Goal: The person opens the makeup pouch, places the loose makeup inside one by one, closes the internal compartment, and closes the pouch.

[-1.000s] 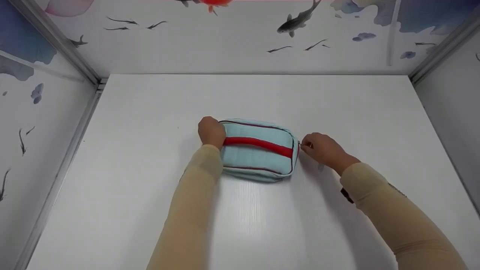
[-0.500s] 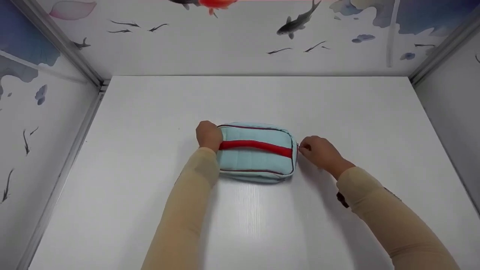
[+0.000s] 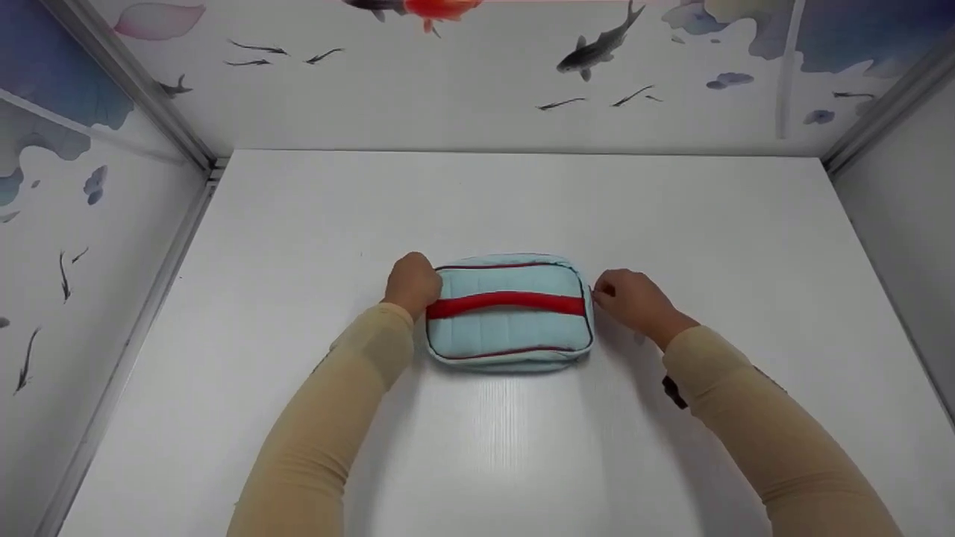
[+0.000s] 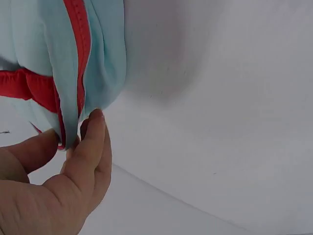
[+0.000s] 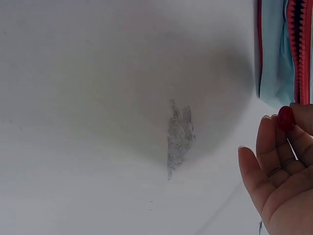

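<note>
A light blue zip pouch [image 3: 507, 332] with dark red piping lies on the table, its red strap handle [image 3: 507, 300] facing up. At its left end my left hand [image 3: 412, 286] pinches the edge; in the left wrist view the thumb lies on one side of the fabric fold and the fingers on the other. My right hand [image 3: 634, 298] is at the opposite end. Between its thumb and fingers it pinches a red zipper pull [image 5: 285, 118], while the other fingers spread loosely. The red zipper [image 5: 304, 58] shows a dark gap between its rows of teeth.
The white table [image 3: 492, 447] has a grey scuffed patch [image 5: 181, 137] in the right wrist view. Panels printed with fish enclose it at the back [image 3: 462, 112] and left [image 3: 142, 224], and a pale panel [image 3: 910, 194] stands at the right.
The pouch has turned slightly, its left end coming toward me, and now lies straighter. My left hand moved a little left and nearer with it; my right hand stayed almost in place at the zipper end.
</note>
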Motion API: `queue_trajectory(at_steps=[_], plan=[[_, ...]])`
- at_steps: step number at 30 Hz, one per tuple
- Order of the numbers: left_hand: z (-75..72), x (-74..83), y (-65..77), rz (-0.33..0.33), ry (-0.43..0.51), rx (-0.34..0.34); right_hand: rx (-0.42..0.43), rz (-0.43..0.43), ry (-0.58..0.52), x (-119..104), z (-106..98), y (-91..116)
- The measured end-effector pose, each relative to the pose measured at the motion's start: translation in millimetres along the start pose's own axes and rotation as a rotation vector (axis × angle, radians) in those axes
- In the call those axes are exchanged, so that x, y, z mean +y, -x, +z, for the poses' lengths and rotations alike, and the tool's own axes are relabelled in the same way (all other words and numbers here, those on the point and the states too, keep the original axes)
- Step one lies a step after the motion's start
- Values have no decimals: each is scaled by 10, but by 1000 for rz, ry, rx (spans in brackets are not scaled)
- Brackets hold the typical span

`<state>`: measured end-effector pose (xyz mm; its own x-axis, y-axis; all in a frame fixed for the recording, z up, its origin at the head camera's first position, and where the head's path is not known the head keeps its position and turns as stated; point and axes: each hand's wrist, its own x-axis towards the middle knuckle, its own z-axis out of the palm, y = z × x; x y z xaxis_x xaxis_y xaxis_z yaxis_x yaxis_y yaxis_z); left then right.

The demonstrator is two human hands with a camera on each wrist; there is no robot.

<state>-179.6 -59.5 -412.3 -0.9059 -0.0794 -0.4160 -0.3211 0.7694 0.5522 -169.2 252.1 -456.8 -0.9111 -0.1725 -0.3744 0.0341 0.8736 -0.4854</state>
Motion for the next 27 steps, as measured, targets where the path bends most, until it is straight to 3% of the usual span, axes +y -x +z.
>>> queue_trajectory(at_steps=[3, 7, 15, 23, 27], plan=[[7, 109, -14, 37, -98, 15, -7, 4, -14, 25, -7, 7], [103, 299, -57, 140, -218, 29, -15, 13, -35, 48, -10, 25], [363, 663, -83, 406, -354, -58, -17, 17, -69, 66, -19, 46], [522, 957, -89, 539, -475, -107, 21, -27, -65, 54, -34, 71], [552, 1026, -125, 554, -483, -124, 13, -10, -72, 15, -34, 56]])
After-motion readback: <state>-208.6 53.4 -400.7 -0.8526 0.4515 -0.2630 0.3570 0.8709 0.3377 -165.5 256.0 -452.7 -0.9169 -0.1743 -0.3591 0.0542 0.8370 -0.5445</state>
